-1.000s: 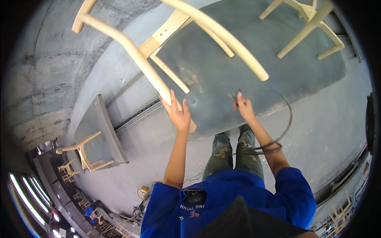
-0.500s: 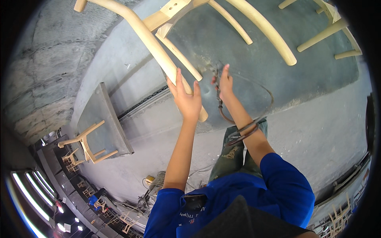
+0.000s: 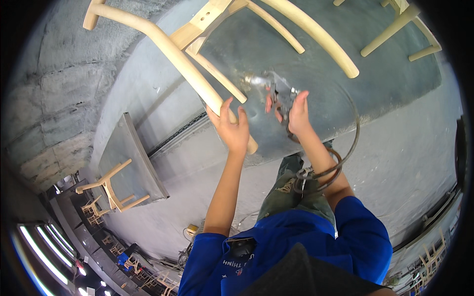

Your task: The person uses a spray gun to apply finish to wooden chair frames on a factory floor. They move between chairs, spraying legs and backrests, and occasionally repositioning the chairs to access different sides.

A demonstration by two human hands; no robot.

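Observation:
A pale wooden chair frame (image 3: 185, 66) stands with its legs toward me on the grey tabletop (image 3: 395, 81). My left hand (image 3: 233, 130) curls around the lower end of its nearest long leg, thumb on the right side. To the right, my right hand (image 3: 299, 113) grips a metal spray gun (image 3: 280, 93), its shiny end toward the chair. The fingers partly hide the gun's handle. From it a thin dark hose (image 3: 356, 121) loops out to the right and coils around my right forearm.
Another wooden chair frame (image 3: 395, 27) sits at the far right of the tabletop. On the left, a separate grey panel (image 3: 143, 167) carries a smaller-looking chair frame (image 3: 111, 190). Several wooden chairs (image 3: 429, 256) stand at the lower right, more at the lower left.
My right hand has moved to the right, and the spray gun has turned so its metal body shows. The hose has swung right. The chair frame has shifted slightly left; my left hand stays on its leg.

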